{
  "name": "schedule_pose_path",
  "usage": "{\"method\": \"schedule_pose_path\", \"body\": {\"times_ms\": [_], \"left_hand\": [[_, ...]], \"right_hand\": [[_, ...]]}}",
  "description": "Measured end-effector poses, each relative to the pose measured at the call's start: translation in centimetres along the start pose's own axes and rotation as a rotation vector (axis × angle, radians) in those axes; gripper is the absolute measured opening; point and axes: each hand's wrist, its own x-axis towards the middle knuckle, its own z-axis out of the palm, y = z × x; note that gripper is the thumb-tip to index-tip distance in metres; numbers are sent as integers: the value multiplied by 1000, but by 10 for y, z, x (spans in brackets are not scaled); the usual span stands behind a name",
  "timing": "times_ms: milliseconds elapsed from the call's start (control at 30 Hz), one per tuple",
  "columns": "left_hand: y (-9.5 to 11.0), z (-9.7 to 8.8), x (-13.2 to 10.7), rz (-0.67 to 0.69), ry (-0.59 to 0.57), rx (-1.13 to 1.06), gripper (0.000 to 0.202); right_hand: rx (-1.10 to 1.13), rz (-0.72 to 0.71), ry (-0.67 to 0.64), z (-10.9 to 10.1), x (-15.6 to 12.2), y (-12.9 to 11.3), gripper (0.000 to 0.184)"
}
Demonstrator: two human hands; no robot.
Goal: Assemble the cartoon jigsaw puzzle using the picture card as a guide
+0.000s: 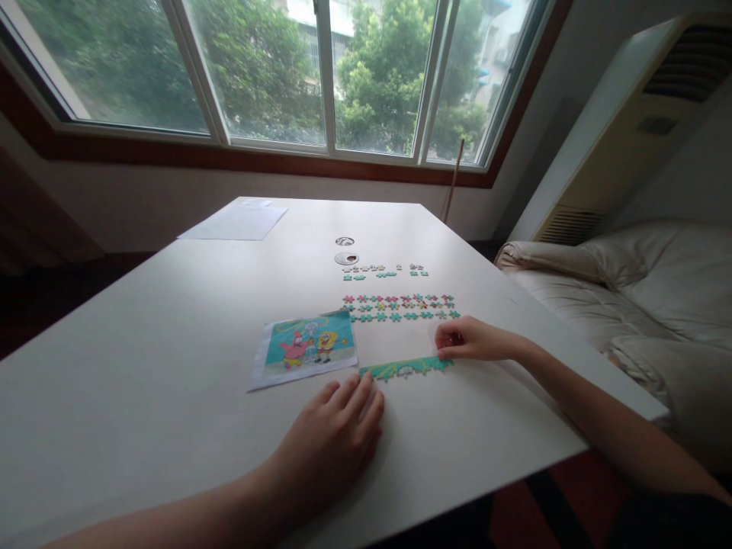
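A joined strip of green jigsaw puzzle (405,369) lies on the white table, with knobs along its near edge. At its left end rests my left hand (337,427), palm down, fingers stretched out and holding nothing, the fingertips by the strip's corner. My right hand (472,338) is at the other end, thumb and fingers curled together against the strip; whatever is between them is hidden. Left of the strip lies a printed picture (309,343) of cartoon characters on a white sheet. Beyond the strip, loose jigsaw pieces (394,307) are laid out in rows.
More loose pieces (389,274) lie farther back, with two small round objects (346,258) behind them. White paper (234,223) lies at the table's far left. A pale sofa (572,282) stands right of the table (171,366), and windows (268,76) are ahead.
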Motion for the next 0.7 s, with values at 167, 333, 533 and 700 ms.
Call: {"method": "schedule_pose_path", "body": {"times_ms": [167, 333, 533, 700], "left_hand": [[0, -1, 1, 14, -12, 4, 27], [-1, 1, -1, 10, -34, -5, 29], [-1, 0, 0, 14, -48, -15, 29], [-2, 0, 1, 23, -24, -6, 27]], "right_hand": [[12, -8, 1, 1, 0, 1, 25], [13, -13, -39, -6, -3, 1, 27], [29, -23, -106, -11, -7, 5, 32], [33, -17, -114, -10, -6, 5, 34]]}}
